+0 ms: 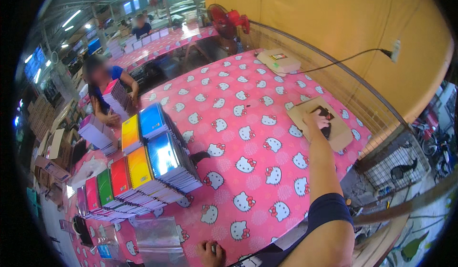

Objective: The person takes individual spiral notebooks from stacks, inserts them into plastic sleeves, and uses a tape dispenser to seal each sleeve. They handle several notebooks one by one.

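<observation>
My right arm stretches far out over the table. My right hand [315,119] lies with its fingers apart over a dark flat object [326,131], whose kind I cannot make out. Under it is a brown cardboard piece [341,128]. Close to the front edge, my left hand [211,254] rests with curled fingers; a small dark thing shows at them, too unclear to name. Clear plastic sleeves [157,236] lie to the left of it. Beyond them stand stacks of spiral notebooks with blue [161,153], yellow [139,167], red [120,175] and green [105,187] covers.
A pink patterned cloth [245,181] covers the table. Another cardboard piece [281,62] lies at the far edge, near a red fan [228,21]. A metal rail [329,59] runs along the right side. Across the table, a person [106,88] handles a notebook stack [118,99].
</observation>
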Available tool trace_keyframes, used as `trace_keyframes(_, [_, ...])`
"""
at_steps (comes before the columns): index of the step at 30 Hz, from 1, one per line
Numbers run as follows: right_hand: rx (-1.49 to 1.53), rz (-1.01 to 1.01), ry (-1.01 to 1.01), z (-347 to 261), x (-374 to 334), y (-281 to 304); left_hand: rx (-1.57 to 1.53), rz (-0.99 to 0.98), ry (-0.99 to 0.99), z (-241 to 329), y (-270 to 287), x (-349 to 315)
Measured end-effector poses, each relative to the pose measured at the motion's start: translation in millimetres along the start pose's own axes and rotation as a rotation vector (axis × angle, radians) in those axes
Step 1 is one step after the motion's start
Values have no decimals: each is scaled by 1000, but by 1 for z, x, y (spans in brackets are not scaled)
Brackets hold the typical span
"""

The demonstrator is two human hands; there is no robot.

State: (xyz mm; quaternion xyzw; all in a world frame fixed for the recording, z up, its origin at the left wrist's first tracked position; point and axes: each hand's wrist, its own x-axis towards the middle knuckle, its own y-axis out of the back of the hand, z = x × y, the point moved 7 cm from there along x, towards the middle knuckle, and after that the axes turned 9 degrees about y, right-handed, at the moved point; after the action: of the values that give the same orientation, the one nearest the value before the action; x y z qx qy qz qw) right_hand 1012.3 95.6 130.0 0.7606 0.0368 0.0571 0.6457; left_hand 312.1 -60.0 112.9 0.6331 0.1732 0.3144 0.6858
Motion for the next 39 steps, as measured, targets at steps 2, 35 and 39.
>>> trace_keyframes(2, [-38, -30, 101, -12, 17, 2, 81, -61, 37, -14, -30, -13])
trace_keyframes(35, [454, 4, 1119, 12, -153, -39, -229, 197, 681, -42, -55, -24])
trace_keyframes(39, [544, -136, 1053, 24, -134, -60, -244, 198, 669, -40, -49, -15])
